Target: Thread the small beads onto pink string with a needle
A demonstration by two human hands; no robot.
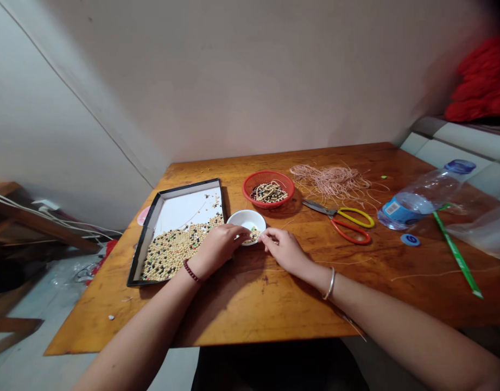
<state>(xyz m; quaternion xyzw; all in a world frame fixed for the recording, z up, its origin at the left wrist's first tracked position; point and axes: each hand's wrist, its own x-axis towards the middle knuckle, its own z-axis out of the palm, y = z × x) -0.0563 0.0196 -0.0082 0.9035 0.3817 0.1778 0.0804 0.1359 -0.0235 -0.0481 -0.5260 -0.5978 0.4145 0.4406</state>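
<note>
A small white bowl (pixel 241 218) with a few beads in it stands in front of me. My left hand (pixel 223 241), a dark bead bracelet at its wrist, reaches over the bowl's near side with thumb and fingers pinched together. What sits between those fingertips is too small to make out. At the bowl's right rim my right hand (pixel 285 248) is also closed in a pinch. A thin pale cord (pixel 270 270) runs on the table by it, but I cannot tell whether the fingers hold it. Left of the bowl lies a black-edged tray (pixel 180 202) of cream, black and coloured beads (pixel 172 252).
Behind the bowl is a red basket (pixel 268 175) of strung beads. To its right lie a tangle of pink cord (pixel 331 182) and scissors (pixel 337 213) with yellow and red handles. Farther right are a tilted plastic bottle (pixel 421 198), a blue cap (pixel 410 239) and a green strip (pixel 457 255).
</note>
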